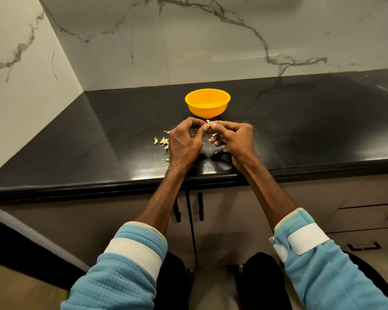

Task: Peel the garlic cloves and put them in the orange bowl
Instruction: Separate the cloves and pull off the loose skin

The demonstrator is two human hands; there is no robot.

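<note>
Lying loose cloves point(164, 141): a small scatter of pale, unpeeled-looking cloves on the black countertop point(300, 130), just left of the grip and partly hidden behind the left wrist; one more sits nearer the counter edge.
Left hand point(184, 144): raised a little over the counter, back of the hand to the camera, fingers curled inward, thumb and fingertips pinching the left side of the garlic clove point(208, 121).
Garlic clove: held at the meeting point of both hands, only a small whitish tip showing above the fingertips; how far it is peeled cannot be told.
Orange bowl point(207, 106): upright on the counter just beyond the grip, apart from both hands; its inside shows only orange from this angle, and the bottom is out of sight.
Right hand point(236, 139): mirrors the left, fingers curled, thumb and forefinger clamped on the right side of the same clove.
Skin scraps point(225, 150): a few pale flakes on the counter below and just right of the grip, near the right wrist.
Sleeves point(323, 265): light blue with white bands, well back from the grip on both forearms.
</note>
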